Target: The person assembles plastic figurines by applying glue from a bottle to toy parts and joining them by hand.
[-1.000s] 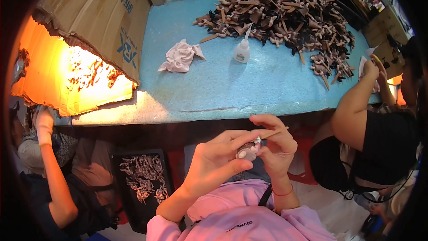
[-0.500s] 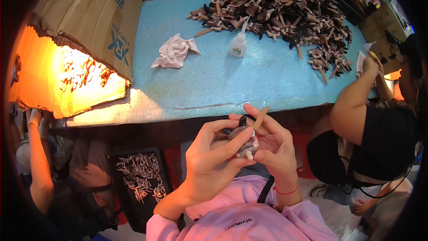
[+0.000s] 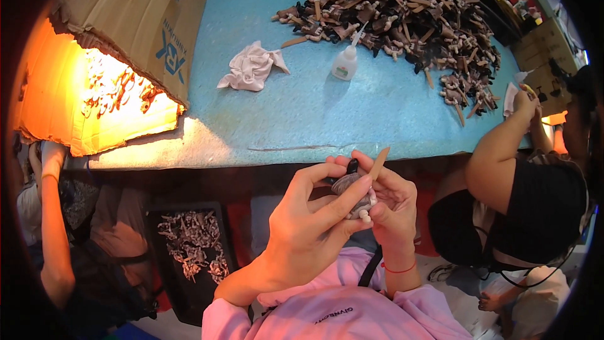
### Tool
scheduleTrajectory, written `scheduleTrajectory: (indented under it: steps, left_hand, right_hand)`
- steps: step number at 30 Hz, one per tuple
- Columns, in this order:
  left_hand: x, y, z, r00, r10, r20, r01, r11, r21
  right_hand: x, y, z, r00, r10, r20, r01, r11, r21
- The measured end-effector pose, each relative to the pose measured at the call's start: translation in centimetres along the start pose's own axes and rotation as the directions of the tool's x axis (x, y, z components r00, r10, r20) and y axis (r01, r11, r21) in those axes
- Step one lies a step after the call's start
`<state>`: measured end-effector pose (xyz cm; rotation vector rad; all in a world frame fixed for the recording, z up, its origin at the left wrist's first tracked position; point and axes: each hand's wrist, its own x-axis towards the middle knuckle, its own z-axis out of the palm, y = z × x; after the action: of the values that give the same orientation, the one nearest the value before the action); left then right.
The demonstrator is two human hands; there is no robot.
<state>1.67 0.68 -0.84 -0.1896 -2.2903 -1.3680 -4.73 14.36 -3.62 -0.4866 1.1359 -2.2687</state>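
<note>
In front of my chest, just short of the table's front edge, I hold a small figurine [image 3: 358, 196] with a grey-brown body, black parts at its top and a pale knob at its lower end. A flat wooden stick [image 3: 380, 162] slants up from it. My left hand [image 3: 313, 208] grips the figurine from the left, thumb laid across it. From the other side, my right hand [image 3: 394, 198] has its fingers curled behind the figurine and stick. Palms and fingers hide part of the figurine.
The blue tabletop [image 3: 270, 126] bears a squeeze bottle [image 3: 345, 63], a crumpled pale cloth [image 3: 253, 68] and a heap of similar figurines [image 3: 402, 16]. A lit cardboard box [image 3: 135, 31] stands left. Below is a black tray [image 3: 192, 204] of small parts. Co-workers [image 3: 525, 182] sit on both sides.
Both hands and the figurine sit slightly further right in the picture, and the grip looks the same. The table scene has shifted a little as the view moved.
</note>
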Motion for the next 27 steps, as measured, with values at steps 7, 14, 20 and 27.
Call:
scheduleTrajectory:
  steps: [7,14,20,27]
  left_hand:
    - [0.4,0.3,-0.1,1.0,0.011,0.003,-0.011,0.999,-0.037]
    - [0.6,0.1,0.9,0.998,0.025,-0.051,-0.026,0.999,-0.026]
    - [0.4,-0.3,1.6,0.999,-0.009,-0.036,0.008,1.0,-0.014]
    - [1.0,0.1,2.2,0.998,-0.06,0.026,0.062,0.996,-0.07]
  right_hand:
    - [-0.1,0.1,-0.2,0.999,-0.044,0.006,0.044,0.997,-0.065]
    - [-0.5,-0.1,-0.7,1.0,-0.021,-0.004,0.021,0.998,-0.066]
    - [-0.9,0.0,-1.4,1.0,-0.01,-0.01,0.009,0.998,-0.059]
    - [-1.1,-0.3,-3.2,0.999,0.021,0.039,-0.021,1.0,-0.002]
